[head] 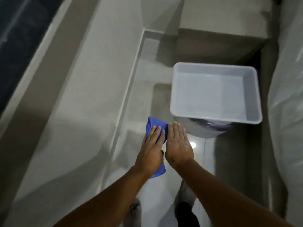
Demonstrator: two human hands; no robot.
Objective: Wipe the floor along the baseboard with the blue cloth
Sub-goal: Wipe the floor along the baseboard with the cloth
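Pale glossy floor [164,190] runs up the middle of the frame, hemmed by a light wall on the left and the baseboard [129,95] climbing as a thin strip from lower centre toward the upper middle. Your left hand [151,149] lies flat on the blue cloth [156,126], fingers spread and pressing down rather than pinching; whether the thumb hooks an edge you cannot tell from here. That open palm suits wiping, since it spreads the load across the folded pad. The cloth sits at centre frame, just right of the baseboard strip, one corner poking above your fingertips and another showing below the wrist. Your right hand [177,145] rests alongside, fingers together and extended, holding nothing; it seems to be touching the cloth's right edge, likely to steady it or guide it. A white plastic tub [255,95] sits in the upper right, perched over a round bin [201,131] with a dark liner, close to your right fingertips, so your room on that side is tight. Judging by this, the cloth is not yet hard against the baseboard; slide it left so its edge meets the strip, then run it up the frame
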